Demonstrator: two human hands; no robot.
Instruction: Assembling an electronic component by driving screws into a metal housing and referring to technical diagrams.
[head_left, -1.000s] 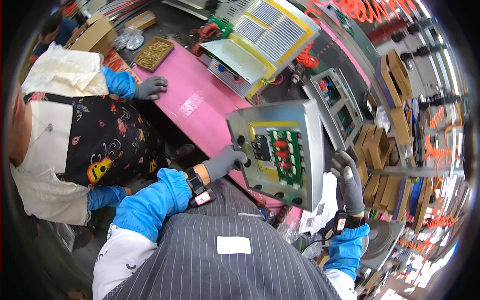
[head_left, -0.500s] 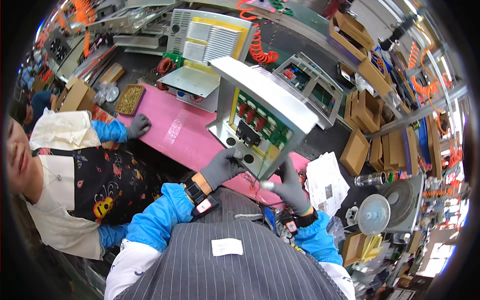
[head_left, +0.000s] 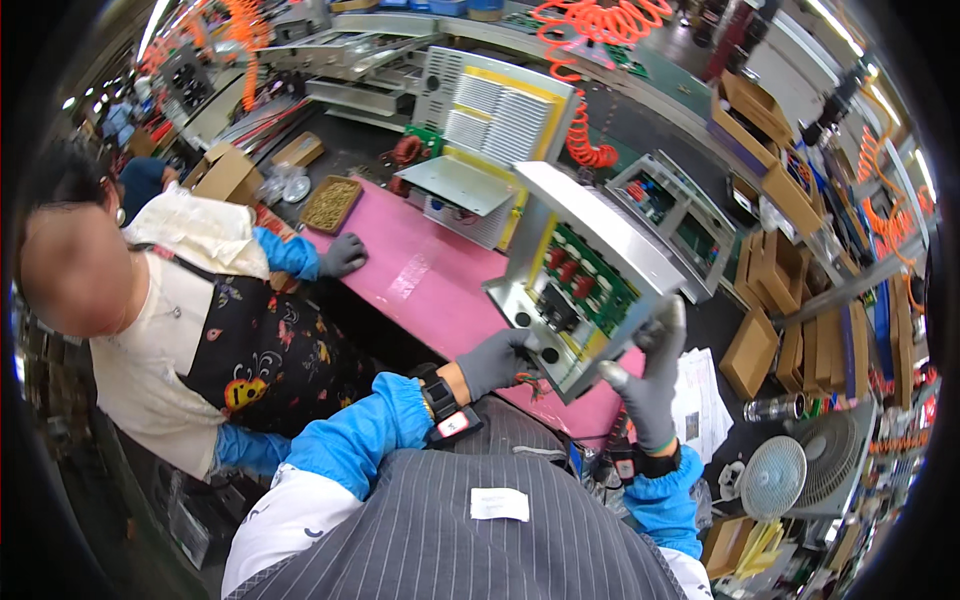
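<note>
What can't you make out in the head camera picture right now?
All in the head view:
- Underside of the metal housing: turned away from the camera.
- Fingertips of the left hand: partly hidden by the housing's near edge.
- Whether the right hand grips the housing: its fingers are blurred.
- Print on the white papers: too small.
- Number of brass-coloured pieces: too small to count.

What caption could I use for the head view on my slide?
A gloved left grip holds a tilted metal housing, green circuit board inside, at a pink work surface.
</note>
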